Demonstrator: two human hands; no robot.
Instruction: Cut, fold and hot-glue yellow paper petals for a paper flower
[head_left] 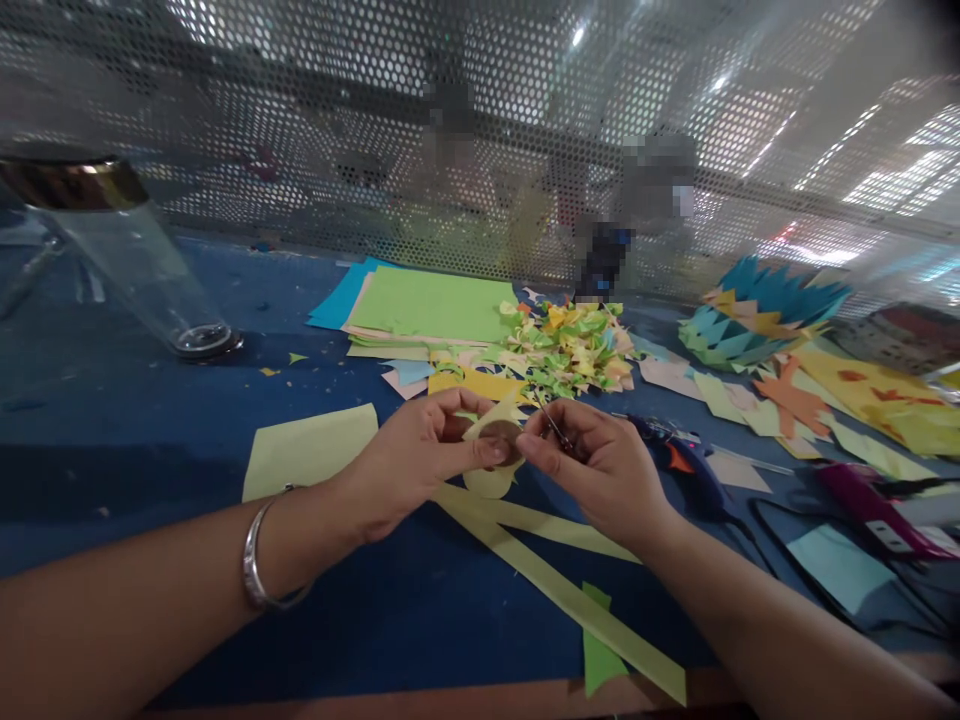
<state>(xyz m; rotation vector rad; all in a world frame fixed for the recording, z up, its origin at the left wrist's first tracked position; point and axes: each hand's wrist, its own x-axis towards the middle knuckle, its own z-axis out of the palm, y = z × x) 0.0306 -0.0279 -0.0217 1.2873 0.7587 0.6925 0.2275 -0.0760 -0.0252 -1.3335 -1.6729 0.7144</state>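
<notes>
Pinched in my left hand (pixel 442 445) are a pale yellow piece of paper (pixel 487 485) and a round brownish disc (pixel 501 440) pressed against it by my thumb. My right hand (pixel 592 450) is closed around slim dark metal scissors (pixel 553 428), whose handles my fingers mostly hide; their tip points up and away beside the paper. The thumb and fingertips of that hand meet the disc's right edge. Below both hands, long pale yellow paper strips (pixel 555 585) lie across the blue table (pixel 375 620).
Behind my hands are a green paper stack (pixel 442 305) and a heap of paper scraps (pixel 577 350). A glass bottle (pixel 142 270) stands left. To the right lie a blue glue gun (pixel 701 470), a purple power strip (pixel 877 510) with cables and a paper bowl shape (pixel 757 320). Perforated metal (pixel 300 130) rises behind.
</notes>
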